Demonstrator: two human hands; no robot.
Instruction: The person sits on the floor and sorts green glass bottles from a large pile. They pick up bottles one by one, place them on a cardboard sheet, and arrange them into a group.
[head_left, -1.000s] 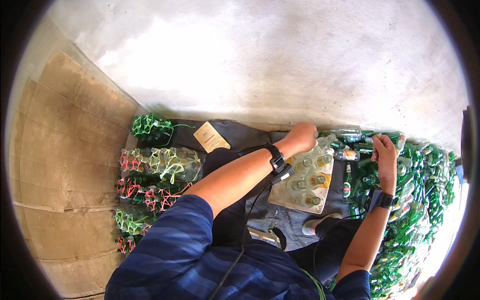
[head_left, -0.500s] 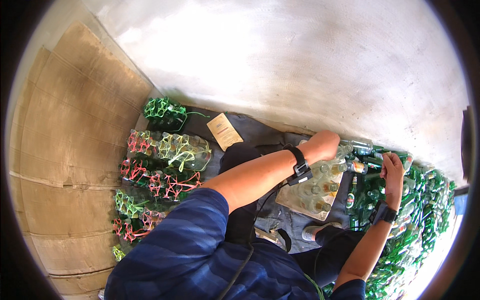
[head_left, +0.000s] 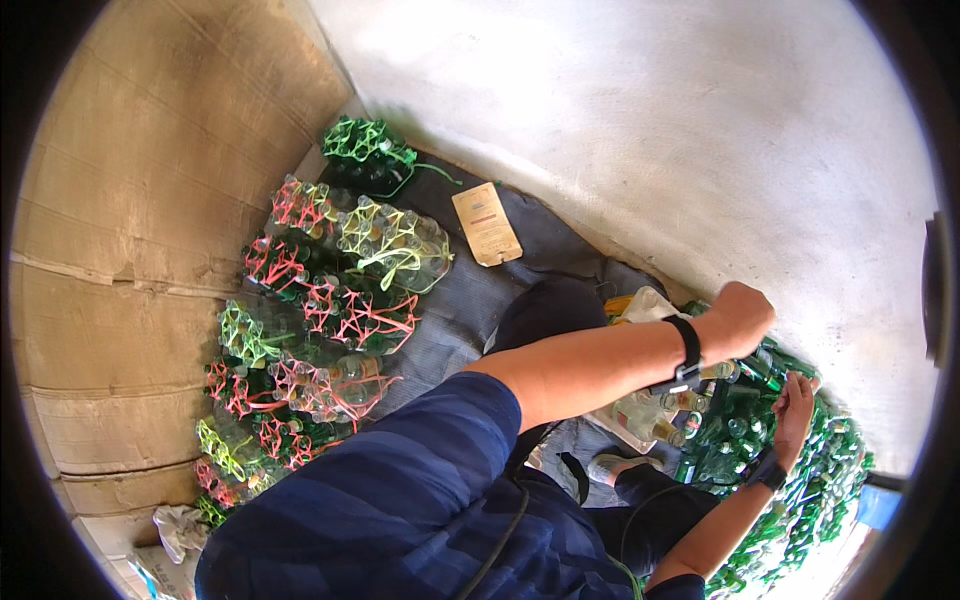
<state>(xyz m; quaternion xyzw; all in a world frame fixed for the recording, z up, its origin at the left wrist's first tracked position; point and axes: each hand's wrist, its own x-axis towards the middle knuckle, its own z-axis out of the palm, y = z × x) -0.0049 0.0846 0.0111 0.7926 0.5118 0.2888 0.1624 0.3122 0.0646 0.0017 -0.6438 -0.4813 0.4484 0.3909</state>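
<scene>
My left hand [head_left: 740, 315] is clenched, its back to the camera, above a group of clear bottles [head_left: 655, 410] standing on a pale sheet; what is under the fist is hidden. A black band [head_left: 688, 350] circles that wrist. To the lower right, my right hand [head_left: 795, 405] rests on the heap of green bottles [head_left: 830, 480], with its fingers curled over one of them. A dark band sits on that wrist too.
Bundles of bottles bound in pink, yellow and green cord [head_left: 340, 300] are stacked at the left against cardboard sheets [head_left: 120, 250]. A dark mat [head_left: 470, 300] carries a small tan card [head_left: 486, 223]. A pale concrete wall [head_left: 650, 130] rises behind. My legs are folded below.
The view has swung left and down, so the corded bundles now fill more of the picture. Both hands stay at the bottles on the right.
</scene>
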